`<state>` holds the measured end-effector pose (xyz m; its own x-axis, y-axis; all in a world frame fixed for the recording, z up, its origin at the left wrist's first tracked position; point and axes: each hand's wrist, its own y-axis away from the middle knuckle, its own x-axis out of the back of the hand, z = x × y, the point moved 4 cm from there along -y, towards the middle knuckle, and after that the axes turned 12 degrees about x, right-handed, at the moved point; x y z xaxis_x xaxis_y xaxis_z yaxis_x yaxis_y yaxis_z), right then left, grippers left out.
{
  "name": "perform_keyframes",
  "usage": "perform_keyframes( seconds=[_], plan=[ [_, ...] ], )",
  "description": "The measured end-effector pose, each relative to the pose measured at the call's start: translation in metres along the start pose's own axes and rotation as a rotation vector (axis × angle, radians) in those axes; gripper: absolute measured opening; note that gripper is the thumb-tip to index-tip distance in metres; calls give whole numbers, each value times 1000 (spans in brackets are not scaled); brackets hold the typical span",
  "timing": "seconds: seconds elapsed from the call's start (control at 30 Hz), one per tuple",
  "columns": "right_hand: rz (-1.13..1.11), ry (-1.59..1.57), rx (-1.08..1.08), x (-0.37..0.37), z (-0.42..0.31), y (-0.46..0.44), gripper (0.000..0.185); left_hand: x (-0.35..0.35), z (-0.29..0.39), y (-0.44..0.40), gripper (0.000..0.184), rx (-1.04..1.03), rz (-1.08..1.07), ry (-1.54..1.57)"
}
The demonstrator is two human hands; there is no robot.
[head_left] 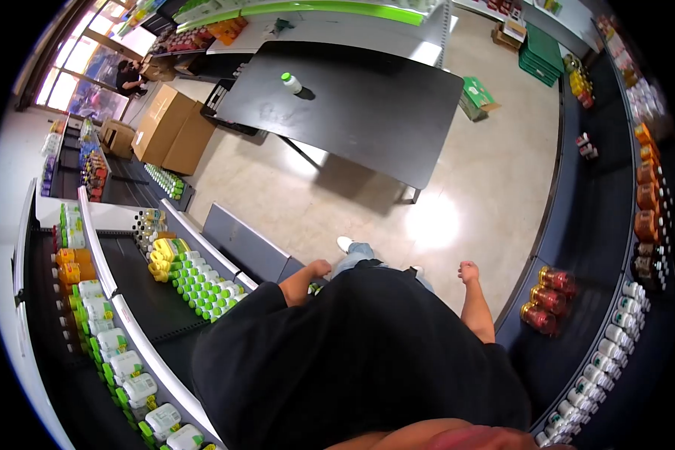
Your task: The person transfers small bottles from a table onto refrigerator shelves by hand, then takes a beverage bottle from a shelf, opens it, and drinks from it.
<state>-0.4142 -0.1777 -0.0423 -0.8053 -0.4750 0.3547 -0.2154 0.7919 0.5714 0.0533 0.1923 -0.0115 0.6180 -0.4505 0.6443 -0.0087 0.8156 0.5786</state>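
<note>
My left hand [320, 270] hangs beside my left hip with its fingers curled closed, and no object shows in it. It is nearest the low shelf edge on the left, where rows of white bottles with green caps [202, 289] stand. Out to my right side is my right hand [468, 271], also closed, with nothing visible in it. It touches nothing. A single white bottle with a green cap [291, 82] stands on the black table [352, 112] in front of me, out of reach of both hands.
Shelves with bottles and jars [124, 364] line my left. The right shelf [532, 367] holds red jars with gold lids [549, 301] and rows of white bottles [611, 345]. Cardboard boxes [169, 127], a green box [475, 97] and stacked green crates [540, 54] stand beyond. A person [130, 79] is at the far left.
</note>
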Motion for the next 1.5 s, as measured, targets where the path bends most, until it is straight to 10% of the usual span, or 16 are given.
perform_keyframes(
  seconds=[0.07, 0.17, 0.37, 0.57, 1.03, 1.33, 1.5],
  plan=[
    [-85, 70, 13, -35, -22, 2, 19, -2, -7, 32, 20, 669, -79, 648],
    [-238, 153, 24, -99, -52, 9, 20, -2, -19, 41, 23, 755, 37, 948],
    [-637, 342, 196, -205, -139, 38, 20, 13, -62, 40, 30, 696, 467, 880],
    [-559, 464, 188, -253, -185, -4, 22, 47, -129, 45, 31, 766, 160, 862],
    [-803, 831, 598, -404, -311, -42, 19, 49, -200, 47, 30, 788, 533, 1361],
    [-438, 329, 1214, -555, -543, -95, 13, 23, -160, 115, 29, 1042, 365, 1484],
    [-144, 359, 1219, -630, -698, -139, 55, 84, -182, 128, 29, 1150, 564, 1543]
  ],
)
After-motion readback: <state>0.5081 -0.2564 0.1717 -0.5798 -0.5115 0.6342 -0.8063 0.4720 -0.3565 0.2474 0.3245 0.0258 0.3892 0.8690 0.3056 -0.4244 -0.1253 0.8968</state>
